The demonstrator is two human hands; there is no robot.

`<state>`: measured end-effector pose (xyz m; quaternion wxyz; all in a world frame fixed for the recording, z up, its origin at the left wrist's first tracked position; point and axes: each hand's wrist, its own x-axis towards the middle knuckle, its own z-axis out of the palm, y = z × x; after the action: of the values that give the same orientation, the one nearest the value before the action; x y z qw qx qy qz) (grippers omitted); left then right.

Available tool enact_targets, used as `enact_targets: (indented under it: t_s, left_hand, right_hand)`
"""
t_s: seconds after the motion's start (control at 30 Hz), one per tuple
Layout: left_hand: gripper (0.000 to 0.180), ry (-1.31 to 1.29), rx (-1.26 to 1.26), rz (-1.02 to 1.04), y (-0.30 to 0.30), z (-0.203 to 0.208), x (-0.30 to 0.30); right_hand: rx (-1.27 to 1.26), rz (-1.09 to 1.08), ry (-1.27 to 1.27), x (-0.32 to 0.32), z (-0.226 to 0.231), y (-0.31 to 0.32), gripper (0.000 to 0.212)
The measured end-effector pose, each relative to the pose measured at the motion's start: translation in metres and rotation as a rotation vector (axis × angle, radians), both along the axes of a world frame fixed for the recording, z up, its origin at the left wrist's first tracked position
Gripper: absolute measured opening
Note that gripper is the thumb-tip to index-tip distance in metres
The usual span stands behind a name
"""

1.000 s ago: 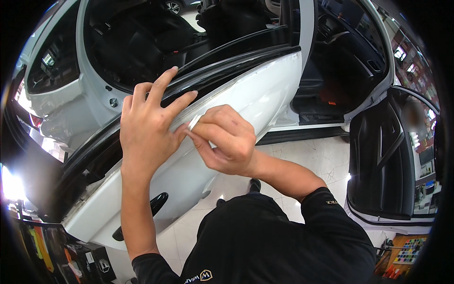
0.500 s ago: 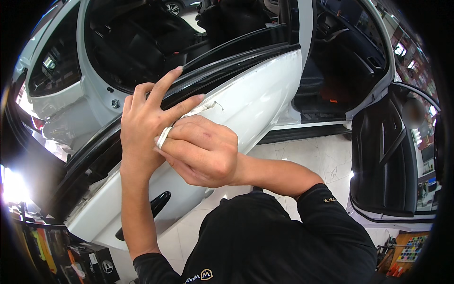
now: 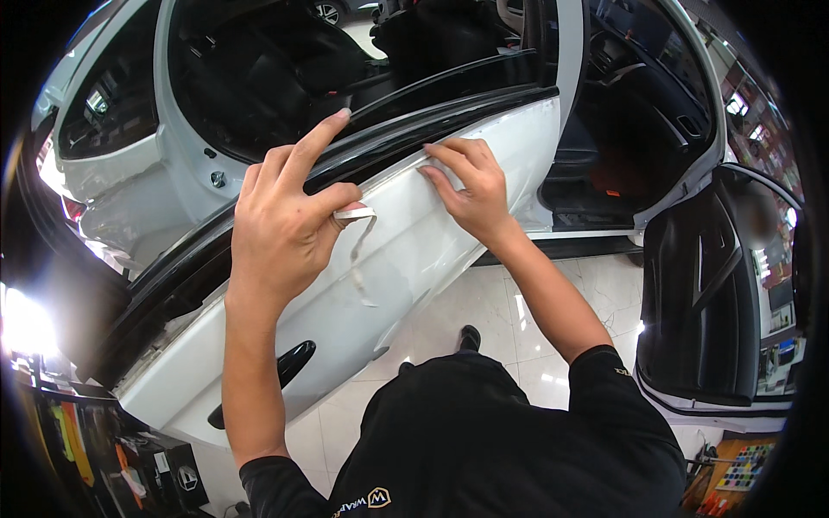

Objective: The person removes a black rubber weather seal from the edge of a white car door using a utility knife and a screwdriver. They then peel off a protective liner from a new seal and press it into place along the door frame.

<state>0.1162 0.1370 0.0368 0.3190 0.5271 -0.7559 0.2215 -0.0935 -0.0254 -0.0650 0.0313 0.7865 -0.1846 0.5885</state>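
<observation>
The white car door [image 3: 371, 285] stands open across my front, its upper edge lined by a black window trim [image 3: 389, 164]. My left hand [image 3: 285, 220] is over that edge, index finger stretched out. Between its thumb and curled fingers it pinches a thin whitish strip [image 3: 356, 259], which dangles in front of the panel. Farther right along the same edge, my right hand [image 3: 475, 186] has thumb and fingertips brought together at the seam below the trim. Whatever lies between those fingertips is too small to name. A black door handle [image 3: 295, 363] sits below my left hand.
At the right another car door [image 3: 691, 293] with a black inner panel hangs open. Dark seats [image 3: 285, 78] show beyond the window. A black box [image 3: 177, 475] and coloured tools are at lower left. Pale tiles [image 3: 432, 324] cover the floor.
My right hand has left its place beside my left hand and moved right and up to the door's upper edge. The strip now hangs from my left hand.
</observation>
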Motion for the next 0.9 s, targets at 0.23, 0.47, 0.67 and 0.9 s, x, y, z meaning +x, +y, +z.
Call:
enact_targets:
  t_s: [0.23,0.47,0.67,0.9]
  left_hand:
    - [0.012,-0.006,-0.037,-0.013,0.0,-0.001,0.001]
    - [0.02,-0.054,0.023,0.055,0.0,0.001,-0.003]
    - [0.037,-0.08,0.038,0.137,-0.003,-0.001,-0.007]
    - [0.05,-0.103,0.046,0.159,-0.005,-0.005,-0.007]
  right_hand:
    - [-0.042,0.06,-0.083,0.025,0.005,0.015,0.016]
    - [-0.031,0.126,-0.141,0.032,0.011,0.041,0.017]
    - [-0.016,0.218,-0.159,0.038,0.023,0.069,0.018]
    - [-0.02,0.311,-0.186,0.056,0.032,0.093,0.024]
